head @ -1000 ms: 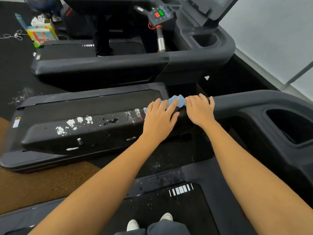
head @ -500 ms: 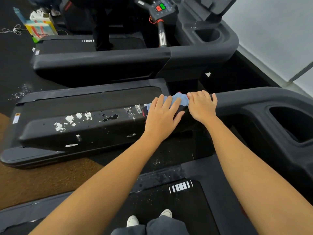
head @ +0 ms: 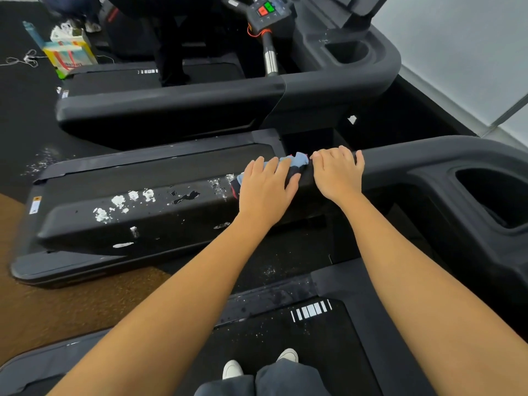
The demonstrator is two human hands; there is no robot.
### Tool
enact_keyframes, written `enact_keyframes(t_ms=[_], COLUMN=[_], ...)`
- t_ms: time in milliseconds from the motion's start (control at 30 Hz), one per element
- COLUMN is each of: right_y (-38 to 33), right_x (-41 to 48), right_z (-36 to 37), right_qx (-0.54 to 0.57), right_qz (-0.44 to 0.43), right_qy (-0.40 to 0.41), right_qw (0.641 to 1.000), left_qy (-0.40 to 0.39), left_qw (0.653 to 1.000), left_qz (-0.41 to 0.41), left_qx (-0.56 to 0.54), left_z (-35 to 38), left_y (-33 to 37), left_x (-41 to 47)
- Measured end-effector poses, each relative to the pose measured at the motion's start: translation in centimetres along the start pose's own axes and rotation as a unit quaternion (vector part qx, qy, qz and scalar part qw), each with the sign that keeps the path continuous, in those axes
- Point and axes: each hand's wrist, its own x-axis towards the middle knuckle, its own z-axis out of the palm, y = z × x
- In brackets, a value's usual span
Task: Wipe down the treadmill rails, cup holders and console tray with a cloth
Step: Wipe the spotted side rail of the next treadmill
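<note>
Up on the dark grey plastic treadmill rail [head: 160, 215], which is flecked with white residue along its top, the left hand [head: 264, 192] lies flat with fingers spread, pressing a crumpled light blue cloth [head: 295, 161] onto the rail's top edge. Just beside it, the right hand [head: 337, 174] rests palm down and open on the same rail, its fingertips touching the cloth. Writing on the yellow sticker [head: 35, 204] at the deck's left corner is too small to read.
</note>
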Motion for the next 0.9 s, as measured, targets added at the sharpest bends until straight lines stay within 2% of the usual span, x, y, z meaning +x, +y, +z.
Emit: enact_keyframes(t_ms=[200, 267, 367, 500, 567, 700, 767, 900], right_y=[0.1, 0.0, 0.0, 0.0, -0.1, 0.0, -0.2, -0.6], right_x=[-0.3, -0.4, -0.4, -0.5, -0.5, -0.5, -0.5, -0.5], right_z=[-0.4, -0.4, -0.4, -0.4, -0.5, -0.4, -0.3, -0.3], right_qx=[0.024, 0.028, 0.028, 0.026, 0.029, 0.03, 0.021, 0.006], right_qz=[0.006, 0.01, 0.008, 0.005, 0.004, 0.006, 0.012, 0.02], right_qy=[-0.007, -0.01, -0.009, -0.004, -0.004, 0.005, 0.009, 0.001], right_qw=[1.0, 0.999, 1.0, 1.0, 1.0, 1.0, 1.0, 1.0], left_qy=[0.054, 0.072, 0.056, -0.016, -0.035, 0.044, 0.053, 0.057], left_qw=[0.992, 0.994, 0.998, 0.992, 0.992, 0.998, 0.998, 0.996], left_qz=[0.086, 0.054, -0.036, -0.121, -0.123, -0.055, -0.019, -0.052], left_qx=[0.07, 0.057, 0.018, -0.016, -0.017, 0.002, 0.042, 0.049], left_z=[0.6, 0.3, 0.1, -1.3, -1.3, -0.1, 0.8, 0.8], left_y=[-2.0, -2.0, -1.0, -0.1, -0.4, -0.8, -0.9, 0.1], left_x=[-4.7, -3.9, -2.4, 0.3, 0.9, -2.9, -4.9, -3.9])
